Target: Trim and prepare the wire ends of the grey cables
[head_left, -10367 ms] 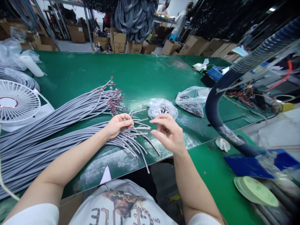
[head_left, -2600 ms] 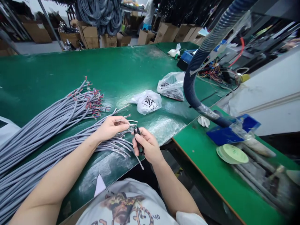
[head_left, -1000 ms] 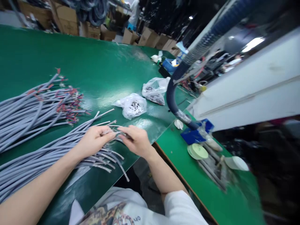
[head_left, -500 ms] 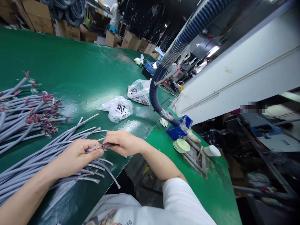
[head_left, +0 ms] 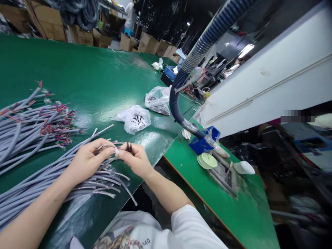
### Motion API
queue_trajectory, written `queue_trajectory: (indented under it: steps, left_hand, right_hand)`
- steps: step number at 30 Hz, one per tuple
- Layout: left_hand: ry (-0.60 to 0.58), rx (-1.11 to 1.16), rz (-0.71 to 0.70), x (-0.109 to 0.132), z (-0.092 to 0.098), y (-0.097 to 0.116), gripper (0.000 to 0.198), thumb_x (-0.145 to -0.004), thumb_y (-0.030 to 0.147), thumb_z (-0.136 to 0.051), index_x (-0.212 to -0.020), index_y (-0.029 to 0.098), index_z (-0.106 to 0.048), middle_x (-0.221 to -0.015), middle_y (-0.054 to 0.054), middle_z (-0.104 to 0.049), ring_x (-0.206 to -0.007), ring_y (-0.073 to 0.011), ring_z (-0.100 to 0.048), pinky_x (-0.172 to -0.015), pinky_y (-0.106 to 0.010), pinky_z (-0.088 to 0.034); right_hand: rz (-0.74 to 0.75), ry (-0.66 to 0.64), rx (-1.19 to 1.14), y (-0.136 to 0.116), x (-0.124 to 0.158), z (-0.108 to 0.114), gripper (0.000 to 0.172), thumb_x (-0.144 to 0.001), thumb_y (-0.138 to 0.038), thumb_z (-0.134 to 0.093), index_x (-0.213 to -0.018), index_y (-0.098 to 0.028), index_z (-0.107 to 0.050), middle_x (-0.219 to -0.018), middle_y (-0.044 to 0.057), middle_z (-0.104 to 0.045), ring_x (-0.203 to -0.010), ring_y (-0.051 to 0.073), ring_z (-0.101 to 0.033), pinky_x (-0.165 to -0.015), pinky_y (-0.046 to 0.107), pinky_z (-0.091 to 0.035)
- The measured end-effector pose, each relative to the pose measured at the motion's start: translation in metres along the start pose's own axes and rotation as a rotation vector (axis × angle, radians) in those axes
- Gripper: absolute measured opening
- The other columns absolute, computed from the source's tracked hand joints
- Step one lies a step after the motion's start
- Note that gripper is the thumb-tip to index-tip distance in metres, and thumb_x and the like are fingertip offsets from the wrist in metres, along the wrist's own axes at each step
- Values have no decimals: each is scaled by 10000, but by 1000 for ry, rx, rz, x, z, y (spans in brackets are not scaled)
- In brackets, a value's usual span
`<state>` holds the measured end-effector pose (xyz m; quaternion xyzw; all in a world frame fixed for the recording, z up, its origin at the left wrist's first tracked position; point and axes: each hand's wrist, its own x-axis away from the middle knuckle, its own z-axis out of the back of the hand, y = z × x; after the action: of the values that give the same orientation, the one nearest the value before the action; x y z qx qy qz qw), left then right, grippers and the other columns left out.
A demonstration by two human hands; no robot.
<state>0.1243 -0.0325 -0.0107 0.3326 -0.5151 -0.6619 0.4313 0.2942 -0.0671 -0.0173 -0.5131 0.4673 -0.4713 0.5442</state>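
Left hand: fingers closed, pinching one grey cable end above the cable bundle lying on the green table. Right hand: closed around small black snips, tips meeting the cable end. Both forearms converge from below.

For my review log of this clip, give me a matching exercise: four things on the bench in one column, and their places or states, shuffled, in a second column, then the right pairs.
Things:
1. left hand
2. right hand
3. nearer plastic bag
4. corrugated hose

Places or states:
A. curves down to the blue block
B. pinches a grey cable end
C. lies on the green table, small dark parts inside
D. holds small dark snips

Pairs: 1-B, 2-D, 3-C, 4-A
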Motion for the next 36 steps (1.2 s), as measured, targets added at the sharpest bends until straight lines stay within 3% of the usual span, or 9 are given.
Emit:
queue_trajectory:
  steps: [6, 10, 14, 18, 23, 26, 29, 32, 36]
  left_hand:
    - [-165, 215, 157, -2, 8, 1, 294, -765, 373, -601, -901, 115, -636, -692, -10, -614, -461, -53, -424, -444, -176, -313]
    - [-154, 280, 190, -3, 6, -2, 285, -740, 357, -610, -863, 100, -619, -630, -1, -599, -418, -37, -377, -420, -169, -275]
    - [-185, 236, 171, -2, 4, 0, 259, -748, 365, -605, -782, 108, -617, -626, -5, -606, -418, -40, -390, -419, -173, -283]
    - [-278, 143, 141, 1, 5, 2, 234, -753, 340, -613, -714, 110, -639, -607, -10, -610, -445, -52, -423, -439, -178, -314]
    - [-339, 223, 136, 4, 13, 5, 213, -697, 304, -683, -769, 103, -679, -622, -22, -644, -479, -65, -469, -464, -180, -352]
    - [-237, 382, 140, 2, 18, 4, 175, -633, 252, -709, -722, 105, -673, -557, -15, -631, -450, -61, -466, -445, -173, -337]
    - [-75, 567, 139, -2, 20, 4, 165, -571, 199, -704, -701, 107, -661, -529, -8, -625, -417, -47, -445, -431, -166, -323]
    - [73, 625, 156, -5, 17, 3, 195, -556, 189, -713, -725, 106, -659, -560, -12, -642, -431, -45, -462, -440, -162, -330]
    - [64, 472, 170, -5, 7, 0, 221, -589, 219, -730, -769, 108, -664, -618, -6, -658, -467, -52, -485, -467, -171, -343]
  right_hand:
    - [468, 108, 505, -7, 0, 23, 135, -862, -197, -536, -888, -194, -669, -777, 22, -608, -700, 126, -556, -655, 253, -455]
    - [673, -139, 831, -8, -8, 39, 427, -796, -54, -464, -1166, -219, -600, -1055, 76, -596, -842, 139, -596, -695, 239, -494]
    - [721, -297, 1009, -16, -13, 39, 453, -734, -18, -445, -1112, -190, -625, -1064, 86, -610, -853, 145, -593, -666, 225, -468]
    - [494, -343, 824, -31, -21, 33, 143, -787, -110, -515, -762, -149, -651, -761, 38, -597, -682, 116, -543, -610, 224, -416]
    - [-50, -427, 185, -25, -36, 26, 231, -734, -327, -661, -615, -145, -582, -510, -50, -454, -421, 52, -344, -419, 209, -250]
    - [-124, -354, -118, -9, -39, 15, 288, -671, -405, -711, -641, -145, -591, -539, -42, -494, -373, 31, -295, -384, 215, -180]
    - [5, -195, -130, 1, -33, 3, 285, -718, -426, -678, -662, -161, -590, -598, -23, -528, -386, 38, -306, -387, 226, -216]
    - [312, -33, 219, 0, -22, -3, 209, -797, -322, -624, -652, -177, -585, -628, -6, -526, -512, 89, -437, -487, 240, -357]
    - [694, -39, 690, -13, -9, 4, 152, -788, -116, -518, -828, -180, -649, -779, 40, -589, -665, 128, -537, -598, 240, -424]
